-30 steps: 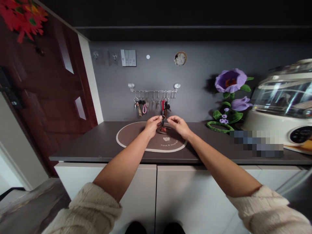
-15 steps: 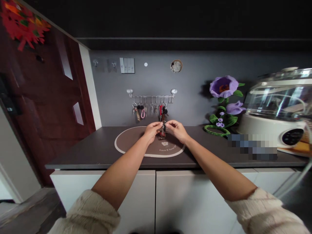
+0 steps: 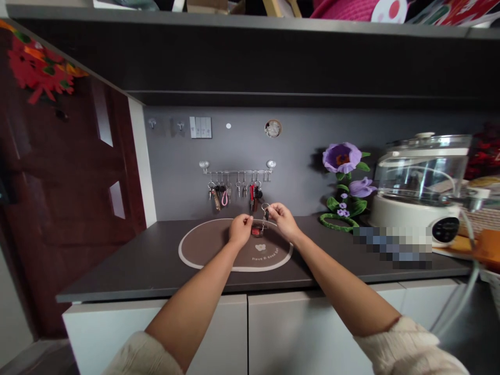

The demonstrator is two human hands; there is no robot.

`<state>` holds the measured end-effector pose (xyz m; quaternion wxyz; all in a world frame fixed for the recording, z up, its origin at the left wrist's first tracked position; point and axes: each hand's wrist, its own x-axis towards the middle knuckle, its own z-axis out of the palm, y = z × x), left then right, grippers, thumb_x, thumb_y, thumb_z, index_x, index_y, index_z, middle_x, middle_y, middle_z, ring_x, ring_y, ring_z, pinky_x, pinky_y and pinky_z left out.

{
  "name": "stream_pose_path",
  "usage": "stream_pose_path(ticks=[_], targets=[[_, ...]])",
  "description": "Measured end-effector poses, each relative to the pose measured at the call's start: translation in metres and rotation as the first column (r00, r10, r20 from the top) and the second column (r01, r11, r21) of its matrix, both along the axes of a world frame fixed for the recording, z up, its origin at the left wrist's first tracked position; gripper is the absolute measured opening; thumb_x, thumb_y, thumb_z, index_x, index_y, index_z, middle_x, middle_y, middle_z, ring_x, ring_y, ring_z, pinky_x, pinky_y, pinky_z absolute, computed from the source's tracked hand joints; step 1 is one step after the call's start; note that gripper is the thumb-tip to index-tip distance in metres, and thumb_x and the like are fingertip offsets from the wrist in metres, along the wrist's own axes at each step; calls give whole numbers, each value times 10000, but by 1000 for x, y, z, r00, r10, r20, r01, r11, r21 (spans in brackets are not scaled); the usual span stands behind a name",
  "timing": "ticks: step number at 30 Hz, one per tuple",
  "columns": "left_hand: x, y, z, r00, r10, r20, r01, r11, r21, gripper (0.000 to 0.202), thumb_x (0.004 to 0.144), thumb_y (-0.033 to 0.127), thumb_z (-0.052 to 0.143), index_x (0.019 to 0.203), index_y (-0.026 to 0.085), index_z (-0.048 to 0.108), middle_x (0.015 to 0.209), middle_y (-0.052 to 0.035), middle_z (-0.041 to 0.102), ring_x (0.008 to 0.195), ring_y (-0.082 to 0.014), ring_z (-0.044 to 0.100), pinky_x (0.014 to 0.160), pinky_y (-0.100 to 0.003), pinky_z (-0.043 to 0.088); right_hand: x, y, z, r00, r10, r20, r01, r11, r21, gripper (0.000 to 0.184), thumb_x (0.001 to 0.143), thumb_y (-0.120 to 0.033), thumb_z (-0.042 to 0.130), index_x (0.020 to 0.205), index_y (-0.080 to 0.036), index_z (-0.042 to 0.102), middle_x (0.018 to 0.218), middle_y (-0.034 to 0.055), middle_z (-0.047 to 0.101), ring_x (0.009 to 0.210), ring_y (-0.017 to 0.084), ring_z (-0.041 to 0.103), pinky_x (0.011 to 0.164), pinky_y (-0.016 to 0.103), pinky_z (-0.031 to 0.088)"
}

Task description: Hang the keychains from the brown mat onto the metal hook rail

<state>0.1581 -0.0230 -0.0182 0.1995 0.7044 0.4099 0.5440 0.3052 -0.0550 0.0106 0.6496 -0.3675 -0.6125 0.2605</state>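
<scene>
My right hand [image 3: 284, 221] pinches a bunch of keys [image 3: 265, 214] by its ring, just above the grey counter [image 3: 148, 260]. My left hand [image 3: 239, 229] is curled shut a little to the left of the bunch; what its fingers hold, if anything, is hidden. A small red thing [image 3: 256, 231] lies on the brown oval mat [image 3: 203, 247] between the two hands. Right behind them, a chrome hook rail [image 3: 236, 172] on the grey wall carries several key bunches [image 3: 234, 191].
A purple fabric flower [image 3: 344, 177] stands at the back right of the counter. Beside it is a white cooker with a glass lid [image 3: 420, 195]. A dark red door [image 3: 66, 187] is on the left. White cabinet doors [image 3: 273, 333] are below the counter edge.
The view has tilted up, so the hands sit lower in the frame. The hands have drawn slightly apart, and the key bunch now hangs from my right hand alone.
</scene>
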Motion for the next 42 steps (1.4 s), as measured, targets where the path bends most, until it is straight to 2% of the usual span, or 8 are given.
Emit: stream_pose_path(ticks=[4, 9, 14, 19, 24, 30, 42], targets=[[-1, 2, -2, 989, 92, -119, -91, 996, 15, 221, 768, 276, 438, 702, 148, 606, 748, -58, 640, 689, -122, 554, 651, -227, 385, -3, 0, 15, 990, 7, -143, -22, 995, -102, 192, 697, -343, 558, 738, -180, 465, 686, -19, 515, 629, 98, 527, 594, 232, 434], [-1, -2, 1, 979, 124, -159, -124, 992, 11, 229, 774, 275, 433, 692, 147, 605, 742, -59, 642, 696, -126, 557, 657, -224, 379, -7, 8, 48, 955, 11, -296, -54, 989, -140, 87, 756, -239, 508, 755, -183, 441, 667, -12, 527, 599, 100, 565, 592, 264, 495], [-1, -5, 3, 976, 140, -165, -145, 989, -19, 230, 774, 283, 436, 700, 153, 611, 754, -60, 644, 699, -131, 557, 650, -229, 374, -10, 24, 77, 939, -9, -343, -50, 985, -162, 81, 786, -161, 467, 706, -161, 453, 639, -15, 511, 531, 69, 544, 563, 264, 522], [0, -3, 3, 976, 148, -162, -154, 988, -24, 235, 778, 286, 431, 700, 156, 610, 750, -58, 644, 701, -129, 559, 647, -225, 374, -13, 42, 91, 926, -78, -369, -3, 977, -215, 140, 785, -99, 437, 655, -149, 447, 588, -18, 497, 492, 56, 523, 538, 250, 528], [0, -2, 2, 977, 146, -157, -154, 987, -40, 244, 783, 289, 421, 701, 156, 608, 752, -57, 646, 700, -125, 564, 640, -219, 375, -11, 65, 94, 896, -156, -415, 49, 965, -258, 130, 778, -66, 407, 681, -142, 449, 535, -25, 481, 459, 55, 506, 501, 230, 518], [0, -1, 2, 976, 153, -157, -164, 985, -60, 244, 784, 298, 423, 723, 159, 614, 769, -61, 650, 714, -129, 569, 648, -221, 379, -7, 88, 89, 865, -216, -453, 76, 948, -308, 84, 771, -108, 455, 697, -146, 452, 497, -36, 479, 448, 47, 498, 497, 203, 517], [0, 1, 1, 972, 170, -163, -179, 983, -39, 245, 784, 303, 424, 721, 164, 614, 759, -63, 649, 697, -138, 565, 626, -233, 373, -3, 109, 73, 830, -251, -498, 69, 932, -355, 39, 766, -164, 465, 732, -160, 482, 508, -25, 498, 436, 60, 510, 453, 196, 510]])
